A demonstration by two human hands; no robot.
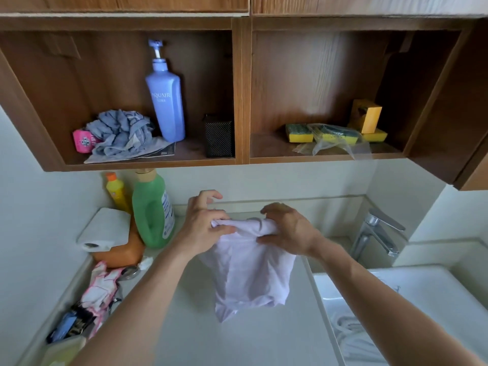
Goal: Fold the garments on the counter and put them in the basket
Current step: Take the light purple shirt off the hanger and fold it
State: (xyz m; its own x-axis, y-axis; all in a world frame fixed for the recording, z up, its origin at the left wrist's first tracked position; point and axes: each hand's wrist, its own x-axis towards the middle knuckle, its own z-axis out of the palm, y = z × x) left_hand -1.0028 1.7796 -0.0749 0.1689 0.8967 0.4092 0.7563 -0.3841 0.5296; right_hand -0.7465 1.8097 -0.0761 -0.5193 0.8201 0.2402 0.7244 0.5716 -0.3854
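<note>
A pale lilac garment (pixel 248 270) is held up above the bench (pixel 237 339), its bunched top edge pinched by the left hand (pixel 203 225) and gripped by the right hand (pixel 287 231); the rest hangs below both hands.

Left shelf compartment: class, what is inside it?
A blue pump bottle, a crumpled grey cloth, a black mesh box and a pink packet. The cloth covers part of the packet and whatever lies beneath it.

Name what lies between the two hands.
The bunched top edge of the pale lilac cloth garment spans from left hand to right hand, head view.
</note>
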